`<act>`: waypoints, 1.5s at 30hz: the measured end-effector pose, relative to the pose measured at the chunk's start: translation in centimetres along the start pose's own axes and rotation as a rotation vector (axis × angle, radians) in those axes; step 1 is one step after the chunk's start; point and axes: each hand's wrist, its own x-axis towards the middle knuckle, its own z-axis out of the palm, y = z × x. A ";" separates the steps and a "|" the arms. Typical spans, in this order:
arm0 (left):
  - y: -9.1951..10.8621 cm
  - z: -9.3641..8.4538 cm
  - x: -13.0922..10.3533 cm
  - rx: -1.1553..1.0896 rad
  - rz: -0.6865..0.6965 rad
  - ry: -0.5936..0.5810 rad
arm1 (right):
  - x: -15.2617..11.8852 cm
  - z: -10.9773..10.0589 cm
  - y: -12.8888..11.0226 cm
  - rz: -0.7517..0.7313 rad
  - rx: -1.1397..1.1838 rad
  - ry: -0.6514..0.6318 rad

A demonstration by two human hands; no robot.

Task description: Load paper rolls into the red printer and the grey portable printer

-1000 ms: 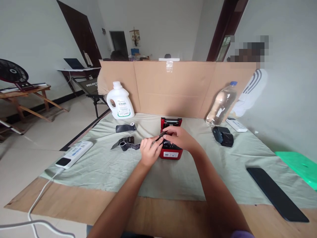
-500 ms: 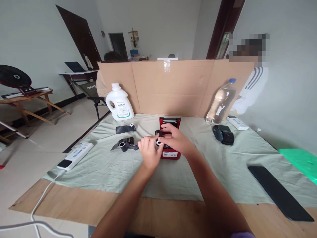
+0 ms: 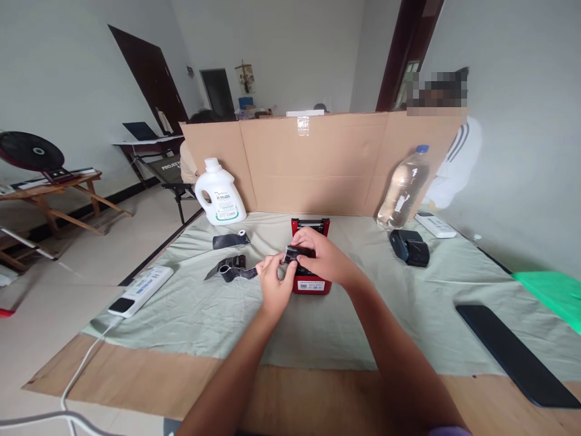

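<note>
Both my hands meet over a small red device (image 3: pixel 320 286) that looks like a label printer, its lid raised at the back. Between my fingers is a black roll (image 3: pixel 297 253), lying sideways just above the device's opening. My left hand (image 3: pixel 275 287) pinches the roll's left end with thumb and fingertips. My right hand (image 3: pixel 329 261) grips it from the right, thumb in front and fingers behind. My hands partly hide the inside of the device. To the left lie a partly unrolled black roll (image 3: pixel 230 241) with a white core and a loosely unwound black strip (image 3: pixel 231 271).
A white detergent jug (image 3: pixel 222 197) and a clear bottle (image 3: pixel 403 191) stand before a cardboard screen (image 3: pixel 313 169). White power strips (image 3: pixel 140 292) lie left and back right. A black device (image 3: pixel 410 247) and a dark flat slab (image 3: pixel 512 354) lie right. Another person (image 3: pixel 456 154) is behind the screen.
The black roll has turned between my hands; its white core end, seen before, no longer shows. My right fingers have closed in on it. The view has shifted slightly.
</note>
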 end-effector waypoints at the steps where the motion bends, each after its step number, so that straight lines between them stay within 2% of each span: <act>1: -0.1 0.1 -0.1 -0.017 -0.011 0.006 | -0.1 -0.1 -0.2 -0.019 -0.011 -0.020; 9: 0.8 0.4 -0.8 -0.105 -0.027 0.117 | 0.0 -0.7 -0.1 -0.041 -0.117 -0.095; 11: 0.7 0.3 -0.7 -0.085 -0.007 0.120 | 0.1 -1.1 0.1 -0.069 -0.163 -0.035; 15: 1.0 0.2 -0.9 -0.090 -0.016 0.057 | 0.7 -2.3 1.0 -0.111 -0.249 0.186; 18: 2.0 0.8 -2.1 -0.255 -0.181 -0.049 | 1.1 -3.1 2.1 -0.072 -0.286 0.242; 21: 3.2 1.9 -3.7 -0.511 -0.429 -0.162 | 1.1 -3.4 3.4 -0.004 -0.400 0.137; 23: 3.7 2.8 -4.7 -0.620 -0.534 -0.204 | 1.1 -3.3 4.1 0.043 -0.493 0.056; 28: 3.4 4.2 -5.3 -0.712 -0.626 -0.247 | 1.7 -2.3 5.6 0.164 -0.684 0.030; 34: 2.8 4.5 -4.5 -0.760 -0.714 -0.232 | 3.2 -1.1 7.7 0.320 -0.796 0.012; 37: 2.8 4.6 -4.3 -0.780 -0.724 -0.244 | 3.3 -1.2 8.0 0.365 -0.796 0.014; 42: 2.7 4.5 -4.5 -0.803 -0.748 -0.206 | 2.9 -3.1 6.3 0.274 -0.616 0.081; 44: 2.8 4.2 -4.5 -0.816 -0.731 -0.199 | 2.9 -3.9 6.0 0.231 -0.566 0.224; 45: 2.9 4.0 -4.5 -0.820 -0.714 -0.204 | 3.0 -4.2 6.1 0.207 -0.567 0.345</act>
